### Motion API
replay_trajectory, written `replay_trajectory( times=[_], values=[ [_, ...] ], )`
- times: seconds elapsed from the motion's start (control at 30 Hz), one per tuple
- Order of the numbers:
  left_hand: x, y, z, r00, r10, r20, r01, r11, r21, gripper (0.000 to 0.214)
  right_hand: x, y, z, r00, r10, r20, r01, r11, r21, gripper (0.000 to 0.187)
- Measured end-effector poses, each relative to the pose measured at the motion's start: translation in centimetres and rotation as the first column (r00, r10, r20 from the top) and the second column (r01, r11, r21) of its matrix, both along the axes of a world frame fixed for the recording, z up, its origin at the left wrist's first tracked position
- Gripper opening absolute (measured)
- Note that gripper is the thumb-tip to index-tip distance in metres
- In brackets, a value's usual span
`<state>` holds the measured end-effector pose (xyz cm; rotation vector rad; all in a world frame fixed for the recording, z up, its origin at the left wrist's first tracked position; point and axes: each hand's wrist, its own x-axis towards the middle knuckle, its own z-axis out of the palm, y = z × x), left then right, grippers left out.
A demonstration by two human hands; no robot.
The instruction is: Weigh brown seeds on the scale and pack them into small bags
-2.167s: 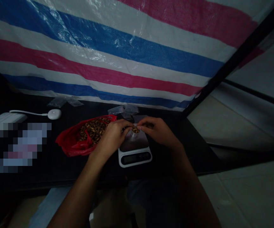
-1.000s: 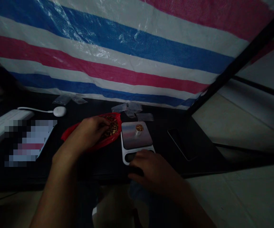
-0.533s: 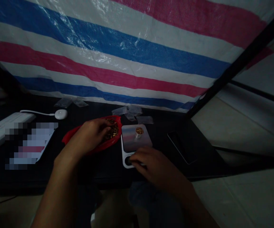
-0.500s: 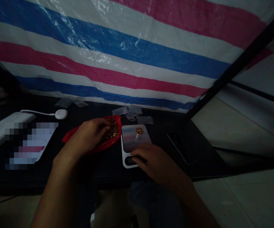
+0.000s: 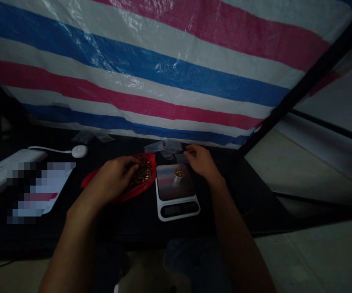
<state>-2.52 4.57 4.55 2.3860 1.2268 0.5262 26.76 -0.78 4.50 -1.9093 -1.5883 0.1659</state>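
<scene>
In the head view, a small round cup (image 5: 178, 178) is standing upright on the shiny, flat-topped scale (image 5: 170, 190), holding brown pieces (image 5: 178, 173). Just left of the scale, a crinkled red bag (image 5: 136, 190) is lying open, holding more, glossy and elongated; the left hand (image 5: 114, 177) is curling over them, though I cannot tell whether it is pinching any. At the scale's back right corner, the right hand (image 5: 200, 160) is bending its fingers beside a clear sachet (image 5: 181, 159), its grip unclear. Behind the scale, thin clear packets (image 5: 171, 146) are lying before a striped woven tarp (image 5: 163, 87).
</scene>
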Motion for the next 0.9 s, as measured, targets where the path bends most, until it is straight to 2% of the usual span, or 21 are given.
replay_trajectory(
  times=[0.07, 0.13, 0.23, 0.4, 0.5, 0.57, 0.67, 0.8, 0.9],
  values=[
    [0.0, 0.1, -0.2, 1.000, -0.010, 0.007, 0.010, 1.000, 0.002, 0.042, 3.1, 0.2, -1.4, 0.978, -0.211, -0.002, 0.208, 0.967, -0.150, 0.024],
    [0.0, 0.1, -0.3, 1.000, -0.018, 0.026, 0.018, 1.000, -0.001, 0.040, 4.8, 0.1, -2.6, 0.972, -0.235, -0.017, 0.227, 0.952, -0.204, 0.021],
    [0.1, 0.0, -0.3, 0.998, -0.022, 0.053, 0.023, 1.000, -0.016, 0.039, 5.0, 0.0, -3.6, 0.980, -0.186, -0.066, 0.168, 0.962, -0.215, 0.015],
    [0.9, -0.3, 0.1, 0.996, -0.033, 0.087, 0.036, 0.999, -0.030, 0.040, 4.5, -0.1, -2.8, 0.978, -0.160, -0.135, 0.140, 0.979, -0.150, 0.017],
    [1.4, -0.8, 0.7, 0.990, -0.032, 0.139, 0.022, 0.997, 0.071, 0.040, 4.1, -0.9, -0.9, 0.985, -0.123, -0.123, 0.135, 0.987, 0.088, 0.019],
    [1.8, -1.3, 1.2, 0.982, -0.015, 0.190, -0.022, 0.981, 0.193, 0.039, 3.2, -1.9, 0.7, 0.997, -0.036, -0.064, 0.053, 0.958, 0.284, 0.017],
    [2.7, -2.4, 1.9, 0.960, -0.043, 0.276, -0.051, 0.945, 0.324, 0.045, 0.2, -3.6, 3.0, 0.992, 0.122, -0.037, -0.101, 0.929, 0.356, 0.015],
    [4.1, -3.6, 2.0, 0.924, -0.179, 0.338, 0.063, 0.943, 0.325, 0.066, -4.3, -5.0, 4.8, 0.894, 0.444, -0.053, -0.412, 0.863, 0.292, 0.012],
    [4.8, -3.9, 1.8, 0.908, -0.235, 0.347, 0.154, 0.957, 0.245, 0.056, -5.8, -5.5, 5.2, 0.821, 0.555, -0.134, -0.523, 0.825, 0.213, 0.013]
  ],
)
